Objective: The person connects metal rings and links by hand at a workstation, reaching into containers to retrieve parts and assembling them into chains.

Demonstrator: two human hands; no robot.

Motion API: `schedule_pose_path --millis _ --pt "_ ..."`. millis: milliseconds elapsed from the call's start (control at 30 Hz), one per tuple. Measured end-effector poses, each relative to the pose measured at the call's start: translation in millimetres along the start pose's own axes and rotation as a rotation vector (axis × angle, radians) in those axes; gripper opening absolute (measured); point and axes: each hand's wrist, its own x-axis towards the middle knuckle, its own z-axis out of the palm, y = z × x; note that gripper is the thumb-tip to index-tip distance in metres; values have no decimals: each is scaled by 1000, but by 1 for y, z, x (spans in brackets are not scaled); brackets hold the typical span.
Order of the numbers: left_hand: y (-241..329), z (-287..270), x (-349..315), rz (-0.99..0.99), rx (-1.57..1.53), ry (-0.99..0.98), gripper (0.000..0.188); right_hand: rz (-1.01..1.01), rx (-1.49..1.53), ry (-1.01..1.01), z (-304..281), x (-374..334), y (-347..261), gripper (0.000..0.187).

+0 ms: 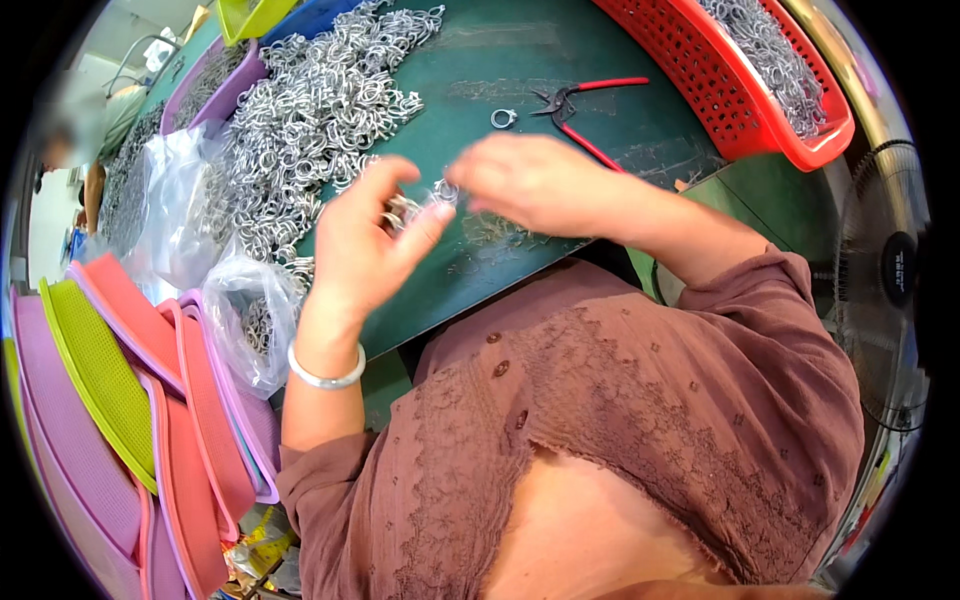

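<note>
Several small silvery metal rings [403,212] with protruding ends lie in my left hand [362,238], its fingers curled round them. Another metal ring [445,192] shows at my left thumb tip, beside the fingertips of my right hand [535,182]. The right fingers are drawn together and blurred; what they pinch, if anything, is hidden. On the green table [470,275], a single metal ring [504,119] lies beyond my right hand. Red-handled pliers [562,103] rest beside it with their handles spread. A large heap of metal rings [300,125] spreads beyond my left hand.
A red perforated basket [715,95] at the far right holds metal parts. Left of me are a clear plastic bag [255,345] with rings and stacked pink, purple and green baskets [105,375]. A black fan [885,265] stands at right. Another person [110,125] is at far left.
</note>
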Motion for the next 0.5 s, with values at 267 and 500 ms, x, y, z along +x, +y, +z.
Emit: schedule_pose_path --millis 267,500 --pt "-21 -1 -53 -77 273 89 52 22 209 -12 36 5 -23 21" --pt "-25 -2 -68 -104 366 70 75 86 143 -74 35 21 -28 16"
